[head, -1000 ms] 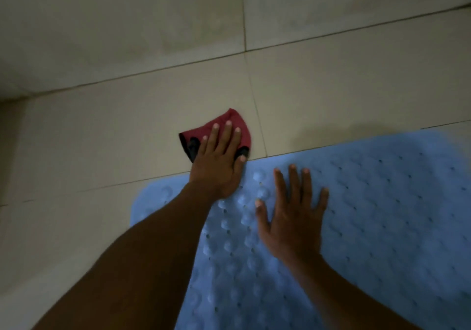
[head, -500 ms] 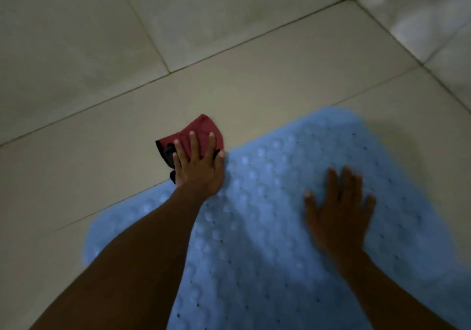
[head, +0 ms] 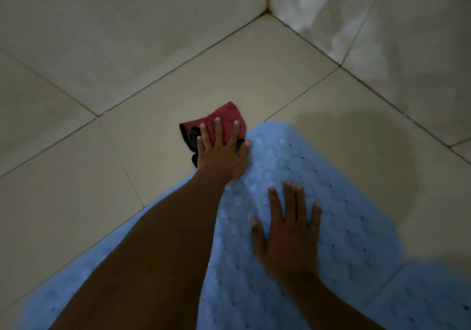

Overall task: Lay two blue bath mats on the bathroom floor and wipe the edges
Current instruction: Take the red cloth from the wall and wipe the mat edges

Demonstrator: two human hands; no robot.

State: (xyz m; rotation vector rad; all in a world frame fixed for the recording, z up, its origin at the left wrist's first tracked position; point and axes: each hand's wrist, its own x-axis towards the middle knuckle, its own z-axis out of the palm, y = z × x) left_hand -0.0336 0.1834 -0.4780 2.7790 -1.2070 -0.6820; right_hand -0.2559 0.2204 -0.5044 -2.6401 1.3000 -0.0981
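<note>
L hand (head: 221, 156) lies flat on a red cloth (head: 224, 115) w/ black trim. Its fingers (head: 218, 131) are straight and slightly spread, pressing the cloth onto the floor (head: 153, 151). The thumb reaches off the cloth and touches the rounded far corner of the blue bath mat (head: 344, 202). The cloth sits under and just beyond the L fingertips, against the mat's edge at that corner. A dark fold of it sticks out to the L of the fingers.

R hand (head: 288, 235) lies palm down on the mat, nearer than the L hand. Its fingers are straight, spread wide and hold nothing. The bumpy, holed mat surface extends on all sides of them.

Edges: the mat's L edge runs from the L hand back under the L forearm. Its R edge runs diagonally, well to the R of the R fingers. A second blue mat (head: 433, 301) lies near-R of the R hand, beside the first; touching or overlapping can't be told (blur).

Room: open tile beyond the L fingers up to the wall (head: 127, 24) and the room corner. There is also open tile R of the mat, up to the other wall.
</note>
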